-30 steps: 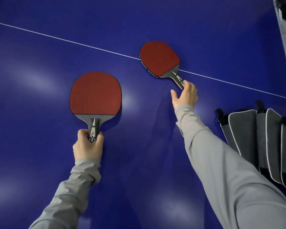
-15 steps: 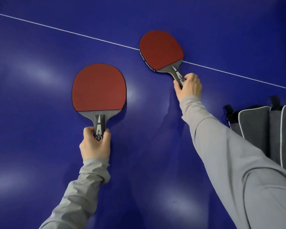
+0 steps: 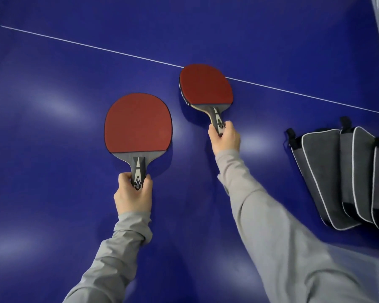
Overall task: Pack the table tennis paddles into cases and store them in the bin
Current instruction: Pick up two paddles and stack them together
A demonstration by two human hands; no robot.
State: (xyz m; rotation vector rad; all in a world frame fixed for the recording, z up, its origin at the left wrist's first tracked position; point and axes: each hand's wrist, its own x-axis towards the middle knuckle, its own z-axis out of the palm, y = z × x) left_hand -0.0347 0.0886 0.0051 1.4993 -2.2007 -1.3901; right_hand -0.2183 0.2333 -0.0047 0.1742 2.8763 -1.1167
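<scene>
- The left hand (image 3: 134, 193) is curled round the handle of the left paddle (image 3: 137, 123), fingers and thumb wrapped on either side of the grip's lower end.
- That paddle shows its red rubber face up, handle pointing toward the person, over the blue bench (image 3: 53, 149); whether it rests on the surface or is lifted just off it cannot be told.
- The right hand (image 3: 224, 138) grips the handle of the right paddle (image 3: 206, 85), fingers closed round the lower part of the grip.
- This paddle is tilted, its dark edge showing along the left side, and its head overlaps the white line (image 3: 96, 47) that crosses the bench.
- The two paddles lie near each other without touching, the right one farther from the person.
- A row of grey paddle cases (image 3: 322, 171) with white piping lies overlapped on the bench at the right, well apart from both paddles.
- Both arms wear grey sleeves (image 3: 282, 237).
</scene>
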